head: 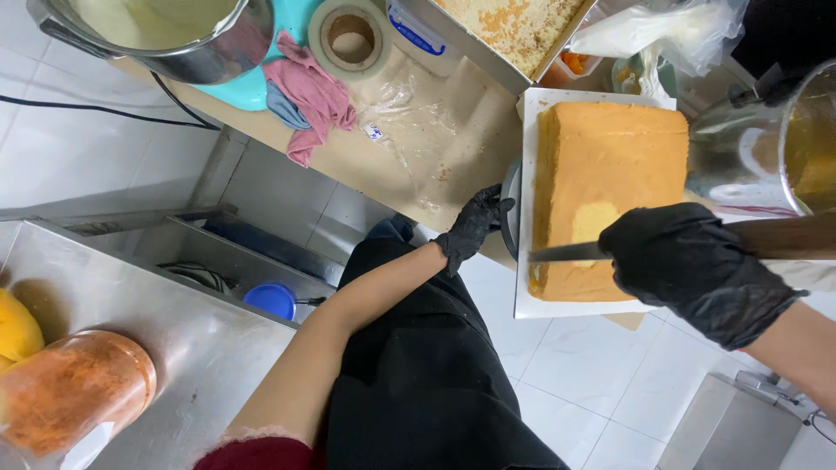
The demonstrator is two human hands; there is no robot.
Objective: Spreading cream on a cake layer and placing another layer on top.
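A rectangular orange sponge cake (pixel 610 183) lies on a white board (pixel 533 296) that overhangs the counter edge. My right hand (pixel 688 265), in a black glove, grips a long knife (pixel 566 252) whose blade lies flat against the cake's near side. My left hand (pixel 475 226), also in a black glove, touches the dark round turntable edge (pixel 510 209) beside the board, fingers curled on it.
On the counter lie a pink cloth (pixel 309 91), a tape roll (pixel 350 39), a steel bowl (pixel 174 35), a tray of crumbs (pixel 514 26) and plastic bags (pixel 662 30). A steel jug (pixel 810 144) stands at right. A steel shelf (pixel 174 348) with an orange jar (pixel 70 392) sits lower left.
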